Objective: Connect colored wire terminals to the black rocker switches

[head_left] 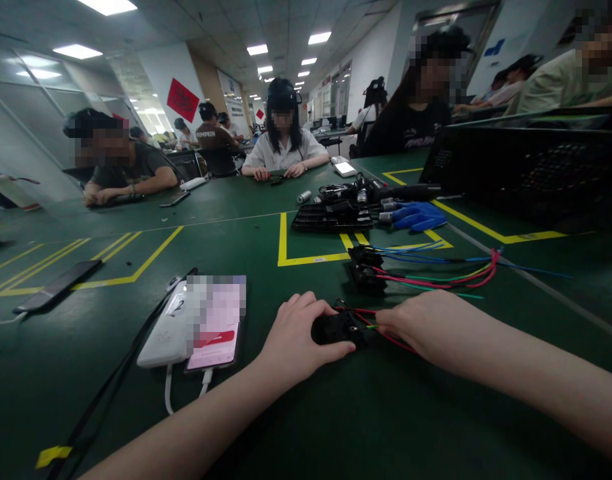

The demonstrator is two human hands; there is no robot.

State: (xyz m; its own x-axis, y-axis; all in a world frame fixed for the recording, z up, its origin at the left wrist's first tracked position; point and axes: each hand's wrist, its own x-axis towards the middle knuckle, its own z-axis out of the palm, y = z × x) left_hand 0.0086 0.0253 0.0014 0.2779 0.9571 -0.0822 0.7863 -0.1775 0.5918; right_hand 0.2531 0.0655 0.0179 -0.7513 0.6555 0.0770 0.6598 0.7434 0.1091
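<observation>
My left hand (296, 337) rests on the green table (366, 413) with its fingers wrapped round a small black connector block (336, 329). My right hand (411, 323) comes in from the right and pinches the thin red and green wires (373, 325) where they enter that block. Just beyond lie two more black connector blocks (367, 268) with red, green and blue wires (451, 273) trailing off to the right.
A phone (217, 323) lies on a white power bank (166, 330) to the left, with cables. Another phone (56, 285) sits far left. Black parts (333, 215), a blue glove (419, 217) and a black crate (526, 167) stand further back. Several other people sit around the table.
</observation>
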